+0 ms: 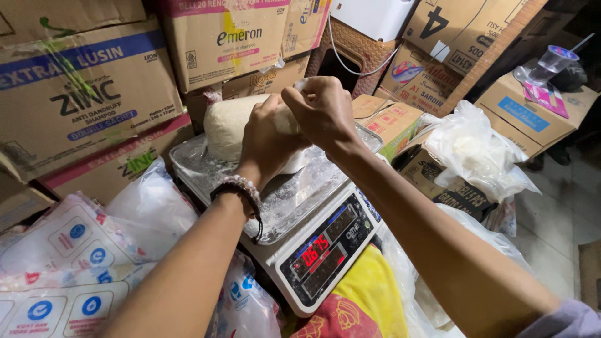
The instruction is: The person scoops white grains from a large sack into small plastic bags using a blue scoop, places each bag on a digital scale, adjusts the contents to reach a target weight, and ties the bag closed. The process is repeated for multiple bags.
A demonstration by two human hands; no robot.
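A clear plastic bag filled with a whitish powder or grain [226, 125] stands on the plastic-wrapped pan of a digital scale [294, 197]. My left hand [268, 141], with a beaded bracelet on the wrist, grips the bag's side near its top. Just right of it, my right hand [322, 109] is closed around the twisted neck of the bag. The scale's display [325, 250] glows with red digits at the front.
Stacked cardboard boxes [81, 94] wall in the back and left. Printed plastic packs [69, 263] lie at the lower left. A tied clear bag [472, 153] rests on boxes at the right. A plastic cup with a straw [554, 62] stands on a far-right box. Yellow-red cloth [360, 303] lies below the scale.
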